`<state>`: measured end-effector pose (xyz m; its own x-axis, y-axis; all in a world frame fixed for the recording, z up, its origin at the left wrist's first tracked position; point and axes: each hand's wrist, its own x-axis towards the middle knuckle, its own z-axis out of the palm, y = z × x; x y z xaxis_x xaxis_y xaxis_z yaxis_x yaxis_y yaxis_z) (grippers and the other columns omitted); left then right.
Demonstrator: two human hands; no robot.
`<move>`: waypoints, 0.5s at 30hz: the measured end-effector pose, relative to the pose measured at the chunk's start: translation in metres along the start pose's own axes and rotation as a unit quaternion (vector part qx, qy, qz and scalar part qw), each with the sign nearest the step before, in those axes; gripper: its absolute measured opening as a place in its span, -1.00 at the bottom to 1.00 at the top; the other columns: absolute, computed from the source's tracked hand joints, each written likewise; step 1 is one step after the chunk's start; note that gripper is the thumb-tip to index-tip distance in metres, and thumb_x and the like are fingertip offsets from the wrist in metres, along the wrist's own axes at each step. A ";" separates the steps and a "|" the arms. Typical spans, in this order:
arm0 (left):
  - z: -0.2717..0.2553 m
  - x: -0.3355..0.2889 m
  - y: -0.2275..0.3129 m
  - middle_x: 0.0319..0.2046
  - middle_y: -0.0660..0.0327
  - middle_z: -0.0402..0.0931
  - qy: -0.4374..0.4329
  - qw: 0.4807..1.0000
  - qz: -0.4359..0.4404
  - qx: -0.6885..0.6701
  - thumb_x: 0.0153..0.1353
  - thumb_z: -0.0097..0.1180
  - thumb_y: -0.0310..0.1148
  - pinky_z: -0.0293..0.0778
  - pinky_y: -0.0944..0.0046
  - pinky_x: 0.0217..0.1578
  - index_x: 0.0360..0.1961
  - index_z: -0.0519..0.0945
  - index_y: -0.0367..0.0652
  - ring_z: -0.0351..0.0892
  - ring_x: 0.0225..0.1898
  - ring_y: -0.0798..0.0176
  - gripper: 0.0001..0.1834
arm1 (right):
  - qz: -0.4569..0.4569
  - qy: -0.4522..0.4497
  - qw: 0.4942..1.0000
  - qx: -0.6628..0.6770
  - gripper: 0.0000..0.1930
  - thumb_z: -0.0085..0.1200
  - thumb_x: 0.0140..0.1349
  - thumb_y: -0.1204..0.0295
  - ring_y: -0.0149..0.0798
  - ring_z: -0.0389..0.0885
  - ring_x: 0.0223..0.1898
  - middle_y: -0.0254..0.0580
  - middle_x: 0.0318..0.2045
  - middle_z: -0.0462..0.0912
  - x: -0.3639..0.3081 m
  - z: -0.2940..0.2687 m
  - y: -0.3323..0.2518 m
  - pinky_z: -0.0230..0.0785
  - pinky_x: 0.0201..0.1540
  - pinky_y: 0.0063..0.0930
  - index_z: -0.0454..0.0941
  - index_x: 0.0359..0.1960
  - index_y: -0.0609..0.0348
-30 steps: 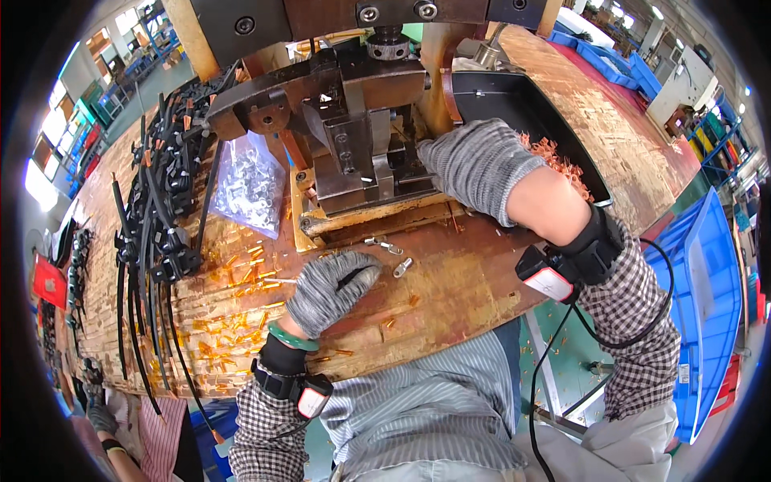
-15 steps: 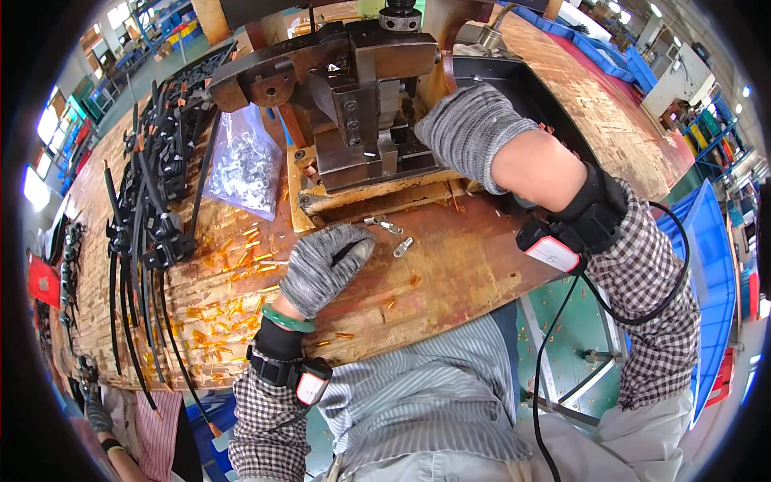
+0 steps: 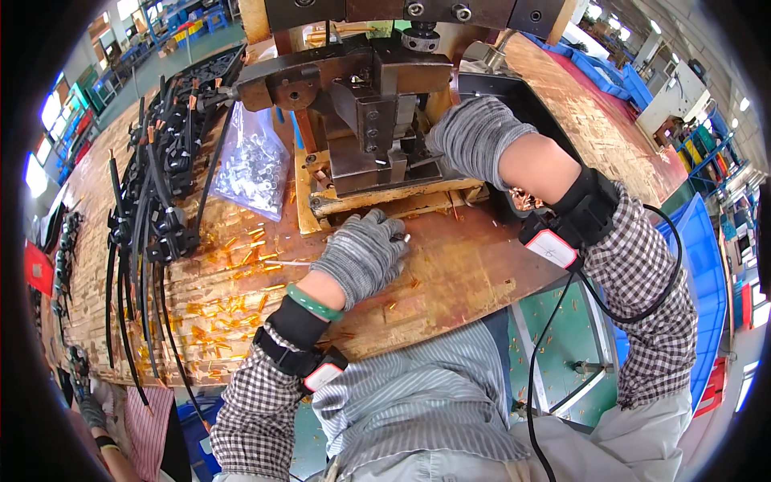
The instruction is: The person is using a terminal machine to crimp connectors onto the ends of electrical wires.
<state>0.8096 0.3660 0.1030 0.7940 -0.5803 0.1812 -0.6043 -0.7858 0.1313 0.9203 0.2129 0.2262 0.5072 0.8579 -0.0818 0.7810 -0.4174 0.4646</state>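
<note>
Head view: the left hand (image 3: pixel 363 259) has moved in over the desk (image 3: pixel 474 265) where 2 silver lugs lay, bringing them within reach; 1 silver piece (image 3: pixel 406 238), probably a lug, shows at its 2 o'clock edge. Those fingers curl; whether they pinch it is hidden. At 1 o'clock, the right hand (image 3: pixel 475 138) stays beside the press (image 3: pixel 373 120), its grip unclear.

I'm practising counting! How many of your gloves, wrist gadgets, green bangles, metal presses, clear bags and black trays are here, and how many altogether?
Grey knitted gloves: 2
White-faced wrist gadgets: 2
Green bangle: 1
Metal press: 1
Clear plastic bag: 1
Black tray: 1
Total: 8
</note>
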 end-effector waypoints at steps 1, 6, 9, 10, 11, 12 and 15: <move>0.000 0.004 -0.001 -0.19 0.11 0.44 -0.019 0.998 -0.032 0.042 -0.02 0.07 -0.33 0.33 0.19 -0.09 -0.25 0.55 -0.15 0.38 -0.12 0.06 -0.74 | 0.003 0.000 1.000 -0.002 -0.85 -0.03 -0.06 0.53 -0.01 0.59 -0.41 0.04 -0.47 0.59 -0.001 0.003 0.001 0.44 -0.44 -0.28 0.56 -0.45 0.26; -0.018 0.017 0.026 -0.21 0.09 0.47 0.141 0.973 -0.081 -0.162 0.08 0.08 -0.24 0.44 0.27 -0.24 -0.08 0.49 -0.14 0.48 -0.27 0.09 -0.63 | 0.009 0.040 0.998 0.037 -0.85 0.00 -0.07 0.50 -0.01 0.58 -0.39 0.04 -0.45 0.59 -0.004 0.016 0.006 0.44 -0.40 -0.25 0.57 -0.45 0.24; -0.025 0.038 0.042 -0.25 0.16 0.50 0.109 0.711 -0.181 -0.671 0.10 0.09 -0.20 0.44 0.35 -0.31 -0.01 0.42 -0.19 0.49 -0.33 0.26 -0.55 | 0.012 -0.011 0.995 0.101 -0.82 0.04 -0.08 0.45 0.00 0.57 -0.34 0.05 -0.41 0.58 -0.002 0.002 0.008 0.43 -0.34 -0.27 0.55 -0.41 0.27; -0.021 0.048 0.041 -0.28 0.22 0.51 0.093 0.615 -0.206 -0.755 0.14 0.07 -0.21 0.42 0.44 -0.40 0.01 0.38 -0.20 0.47 -0.38 0.39 -0.55 | 0.021 -0.054 0.989 0.134 -0.79 0.06 -0.08 0.43 0.01 0.56 -0.32 0.06 -0.39 0.58 -0.002 -0.001 0.009 0.42 -0.31 -0.27 0.54 -0.39 0.28; -0.017 0.057 0.045 -0.28 0.22 0.51 0.096 0.616 -0.205 -0.755 0.14 0.07 -0.21 0.42 0.44 -0.40 0.01 0.38 -0.20 0.47 -0.38 0.39 -0.55 | 0.020 -0.052 0.990 0.131 -0.79 0.06 -0.08 0.43 0.01 0.56 -0.32 0.06 -0.39 0.58 0.000 -0.002 0.012 0.42 -0.31 -0.27 0.54 -0.39 0.28; -0.012 0.067 0.049 -0.29 0.23 0.51 0.125 0.543 -0.209 -0.804 0.15 0.05 -0.24 0.40 0.45 -0.43 -0.02 0.40 -0.20 0.46 -0.40 0.40 -0.60 | 0.023 -0.057 0.987 0.152 -0.75 0.08 -0.09 0.41 0.01 0.56 -0.32 0.05 -0.37 0.57 0.004 0.000 0.015 0.42 -0.30 -0.28 0.53 -0.36 0.29; 0.002 0.093 0.060 -0.39 0.26 0.50 0.181 0.428 -0.223 -0.857 0.18 0.00 -0.30 0.36 0.48 -0.54 -0.13 0.46 -0.19 0.43 -0.49 0.44 -0.73 | 0.020 -0.046 0.981 0.190 -0.70 0.12 -0.12 0.38 0.04 0.54 -0.31 0.04 -0.31 0.57 0.007 0.006 0.020 0.41 -0.28 -0.28 0.53 -0.33 0.29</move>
<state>0.8477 0.2645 0.1261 0.9809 -0.1388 -0.1362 0.1944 0.6897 0.6975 0.9414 0.2091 0.2298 0.5573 0.8151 -0.1581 0.8303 -0.5466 0.1090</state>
